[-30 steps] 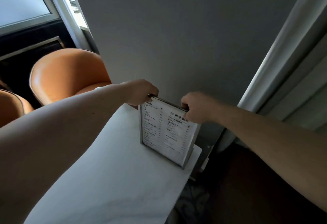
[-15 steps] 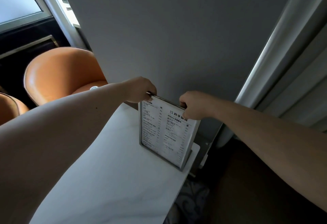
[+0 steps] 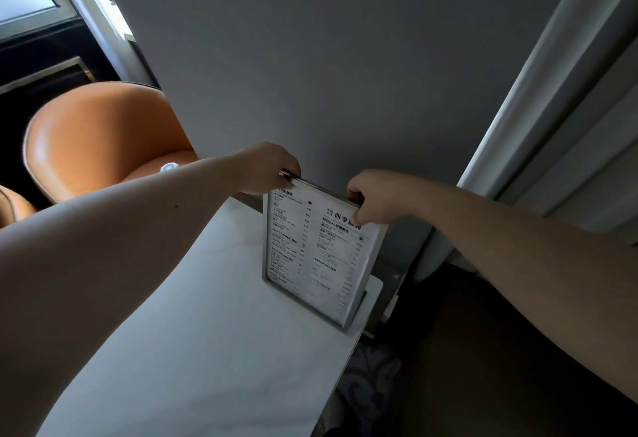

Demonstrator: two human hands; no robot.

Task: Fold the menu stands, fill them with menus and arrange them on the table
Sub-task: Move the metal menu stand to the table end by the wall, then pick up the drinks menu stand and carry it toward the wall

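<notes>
A metal-framed menu stand (image 3: 316,257) stands upright at the far right corner of the white marble table (image 3: 193,350), close to the grey wall. A printed white menu fills its front face. My left hand (image 3: 267,169) grips the stand's top left corner. My right hand (image 3: 376,200) pinches the top right corner, thumb on the menu's face. Both arms stretch across the table toward it.
An orange leather chair (image 3: 100,140) stands left of the table against the wall, and part of a second one shows at the left edge. A pale door frame (image 3: 524,119) rises at right. Dark patterned floor lies beyond the table's right edge.
The stand has stayed at the table's far corner with both hands on its top edge. Only the view has shifted slightly.
</notes>
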